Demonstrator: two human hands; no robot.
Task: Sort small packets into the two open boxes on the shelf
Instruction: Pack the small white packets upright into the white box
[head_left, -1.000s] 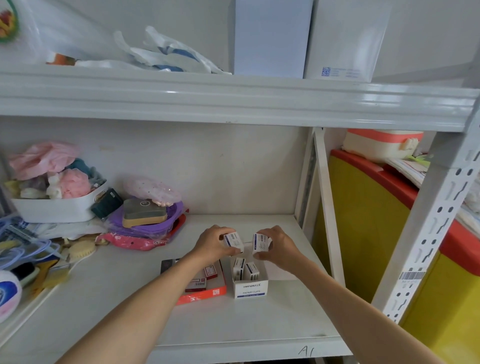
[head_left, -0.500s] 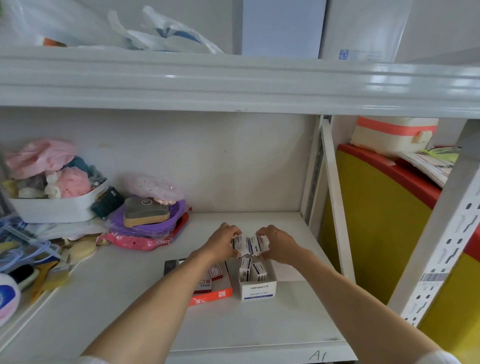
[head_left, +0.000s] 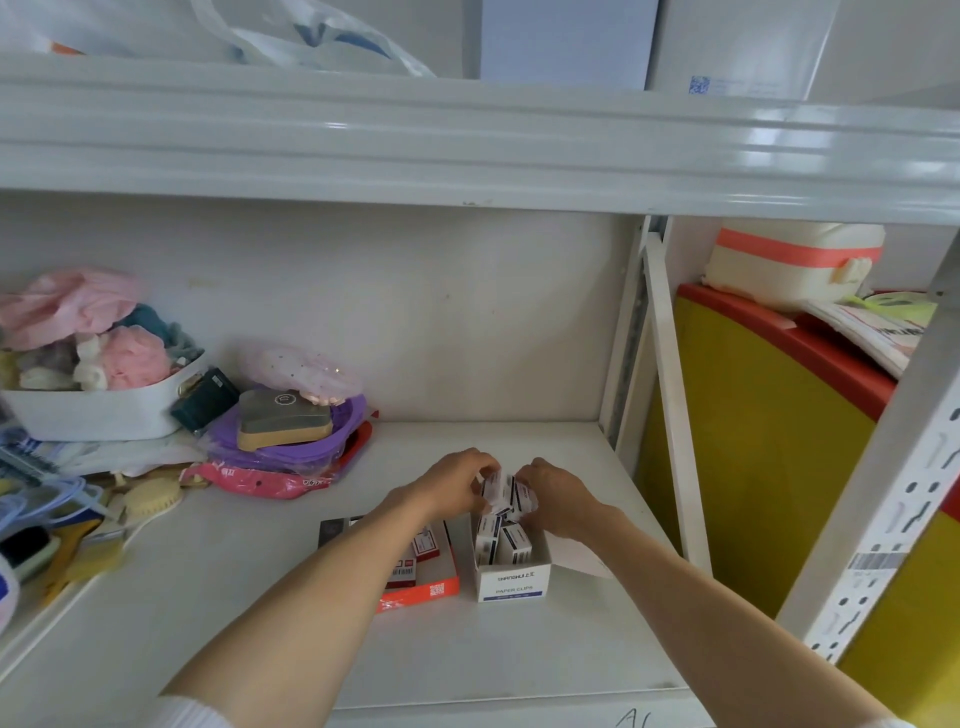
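Observation:
Two open boxes sit side by side on the white shelf (head_left: 260, 623). The white paper clips box (head_left: 514, 581) on the right holds upright white-and-blue packets (head_left: 503, 540). The flat orange box (head_left: 423, 590) to its left holds red-and-white packets (head_left: 426, 545), partly hidden by my left forearm. My left hand (head_left: 457, 486) grips one white packet (head_left: 493, 488) above the back of the white box. My right hand (head_left: 558, 499) grips a second white packet (head_left: 523, 498) pressed against the first.
A white basket (head_left: 98, 410) of soft items, a purple bowl (head_left: 291, 441) with a sponge block and a red pouch crowd the shelf's left. Brushes lie at far left. An upper shelf beam (head_left: 467, 150) hangs overhead. A shelf upright (head_left: 675, 415) and yellow bin (head_left: 769, 441) stand right.
Both hands have brought their packets together and lowered them toward the back of the white box. The camera has tilted and moved slightly closer.

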